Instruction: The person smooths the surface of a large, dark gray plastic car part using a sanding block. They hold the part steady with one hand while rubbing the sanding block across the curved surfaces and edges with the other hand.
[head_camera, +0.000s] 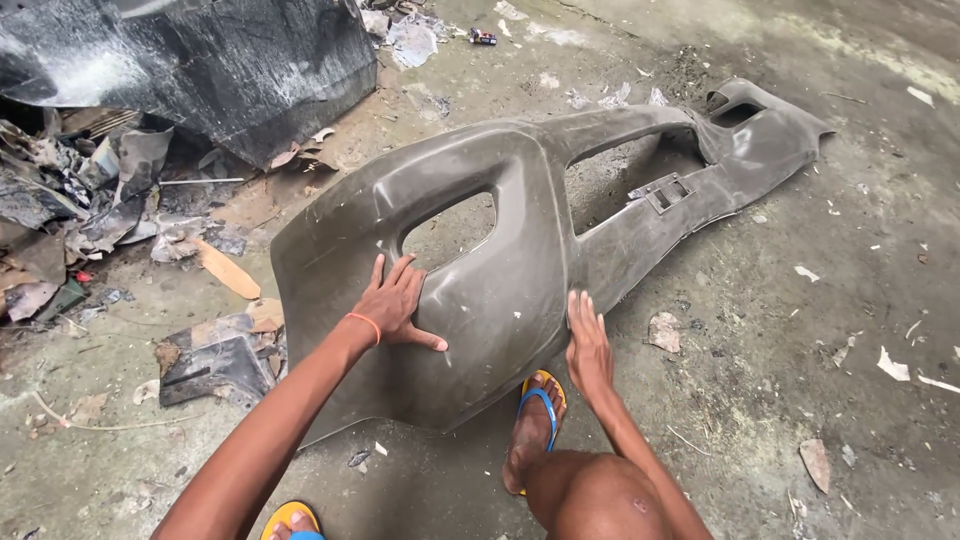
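The grey car bumper cover (520, 270) lay on the dirty concrete floor (800, 400), stretching from just in front of the person away toward the upper right, its dull surface scuffed and dusty. The left hand (397, 305) rested flat on the near, wide end, fingers spread and open, thumb pointing right, just below a rectangular cut-out (450, 230); an orange band (366, 326) circled its wrist and the arm reached in straight from the lower left. The right hand (587, 345) lay open too, fingers together and pointing up, pressed against the panel's near edge with the forearm rising from a bent knee. Neither hand gripped anything; both seemed to be feeling or steadying the panel, and any lift would call for curling fingers under an edge. A foot in a yellow and blue flip-flop (540, 415) stood beside the bumper's lower rim. Scrap and torn panels (120, 210) lay heaped at the left, under a dark car body part (220, 70).
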